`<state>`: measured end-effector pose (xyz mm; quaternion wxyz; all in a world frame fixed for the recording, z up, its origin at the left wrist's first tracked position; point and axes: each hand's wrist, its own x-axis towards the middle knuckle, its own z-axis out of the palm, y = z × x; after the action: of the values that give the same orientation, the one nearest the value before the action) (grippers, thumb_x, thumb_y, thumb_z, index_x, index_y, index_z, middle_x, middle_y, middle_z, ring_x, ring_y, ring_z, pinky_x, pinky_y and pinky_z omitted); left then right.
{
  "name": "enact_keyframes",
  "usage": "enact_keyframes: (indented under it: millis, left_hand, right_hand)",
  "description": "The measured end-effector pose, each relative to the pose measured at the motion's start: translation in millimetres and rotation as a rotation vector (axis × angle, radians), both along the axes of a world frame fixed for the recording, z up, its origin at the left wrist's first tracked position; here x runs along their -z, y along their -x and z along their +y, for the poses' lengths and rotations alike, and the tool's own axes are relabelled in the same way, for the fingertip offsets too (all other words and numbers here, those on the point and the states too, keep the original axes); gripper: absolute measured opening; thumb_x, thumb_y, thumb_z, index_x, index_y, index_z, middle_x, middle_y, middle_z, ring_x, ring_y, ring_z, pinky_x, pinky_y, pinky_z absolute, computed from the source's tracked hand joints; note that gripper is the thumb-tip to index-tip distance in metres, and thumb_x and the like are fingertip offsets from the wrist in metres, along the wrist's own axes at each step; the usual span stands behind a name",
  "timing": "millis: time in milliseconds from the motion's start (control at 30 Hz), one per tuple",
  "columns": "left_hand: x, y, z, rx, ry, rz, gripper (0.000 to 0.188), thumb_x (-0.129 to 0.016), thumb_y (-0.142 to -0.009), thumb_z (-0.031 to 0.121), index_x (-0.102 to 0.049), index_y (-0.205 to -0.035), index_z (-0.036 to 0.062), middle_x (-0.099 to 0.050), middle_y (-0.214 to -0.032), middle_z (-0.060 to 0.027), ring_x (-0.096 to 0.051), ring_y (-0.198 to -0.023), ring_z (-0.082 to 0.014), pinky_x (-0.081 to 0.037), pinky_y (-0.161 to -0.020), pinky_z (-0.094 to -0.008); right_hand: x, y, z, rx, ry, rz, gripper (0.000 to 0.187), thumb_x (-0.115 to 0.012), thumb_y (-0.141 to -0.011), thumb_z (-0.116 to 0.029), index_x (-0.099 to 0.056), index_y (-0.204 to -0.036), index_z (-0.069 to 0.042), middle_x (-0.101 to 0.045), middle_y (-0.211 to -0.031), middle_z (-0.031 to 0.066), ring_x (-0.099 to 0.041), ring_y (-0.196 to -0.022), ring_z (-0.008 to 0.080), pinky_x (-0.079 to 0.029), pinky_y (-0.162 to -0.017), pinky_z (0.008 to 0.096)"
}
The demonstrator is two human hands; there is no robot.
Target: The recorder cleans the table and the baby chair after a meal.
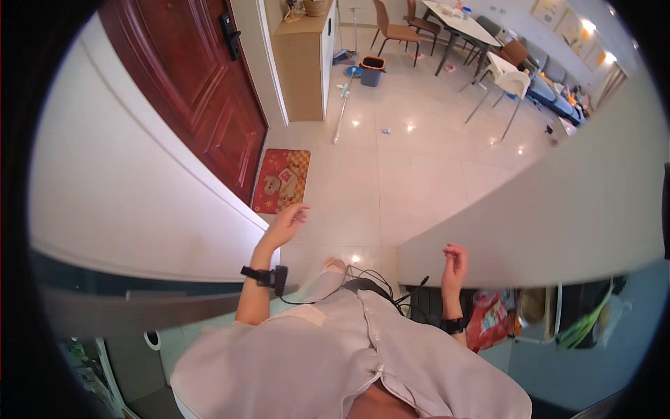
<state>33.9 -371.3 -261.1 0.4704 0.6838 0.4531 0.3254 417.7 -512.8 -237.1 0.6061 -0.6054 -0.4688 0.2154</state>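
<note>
My left hand (286, 222) is held out in front of me, fingers loosely bent and apart, with nothing in it. Beneath it in the picture lies a red and yellow doormat (283, 180) with a bear on it, and the hand does not touch it. My right hand (455, 264) hangs raised at my other side beside a pale wall (530, 202), fingers slightly curled and holding nothing. Both wrists wear black straps, and the left one carries a small black device (269, 276) with a cable. More black cables (391, 290) hang at my waist.
A dark red door (202, 91) stands at the left, beside a wooden cabinet (300, 70). Ahead are a mop (342, 112), a dark bin (372, 73), a white high chair (506, 82) and a dining table (464, 26). A red bag (488, 321) and green stalks (586, 325) are at lower right.
</note>
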Motion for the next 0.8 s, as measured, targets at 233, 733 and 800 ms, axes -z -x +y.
enact_keyframes:
  millis: [233,733,800]
  left_hand:
    - [28.1,42.1,150.8,-0.286,0.017,0.071,0.039,-0.034,-0.068,-0.011,-0.046,-0.102,0.0038,-0.050,-0.081,-0.0065,-0.052,-0.073,-0.0143,-0.043,-0.068,-0.0231]
    - [-23.8,-134.1,565.0,0.148,-0.271,0.126,0.028,-0.041,-0.074,-0.006,-0.048,-0.099,0.0008,-0.051,-0.081,-0.0081,-0.051,-0.075,-0.0172,-0.042,-0.070,-0.0260]
    - [-10.9,-137.9,608.0,0.083,-0.184,0.071,0.030,-0.041,-0.073,-0.008,-0.048,-0.100,0.0013,-0.051,-0.082,-0.0067,-0.051,-0.074,-0.0158,-0.042,-0.069,-0.0249]
  right_hand:
    - [-18.9,-7.2,192.3,-0.117,0.002,-0.335,0.011,-0.043,-0.075,0.004,-0.051,-0.080,-0.002,-0.052,-0.089,0.0133,-0.050,-0.087,0.0237,-0.038,-0.076,0.0298]
    - [6.5,-132.4,504.5,0.339,-0.009,-0.248,0.015,-0.040,-0.077,0.003,-0.051,-0.085,-0.002,-0.051,-0.094,0.0100,-0.050,-0.086,0.0179,-0.040,-0.073,0.0267]
    - [8.6,-154.4,563.4,0.389,-0.006,-0.125,0.014,-0.040,-0.078,0.002,-0.051,-0.085,-0.002,-0.051,-0.094,0.0089,-0.050,-0.086,0.0161,-0.040,-0.073,0.0253]
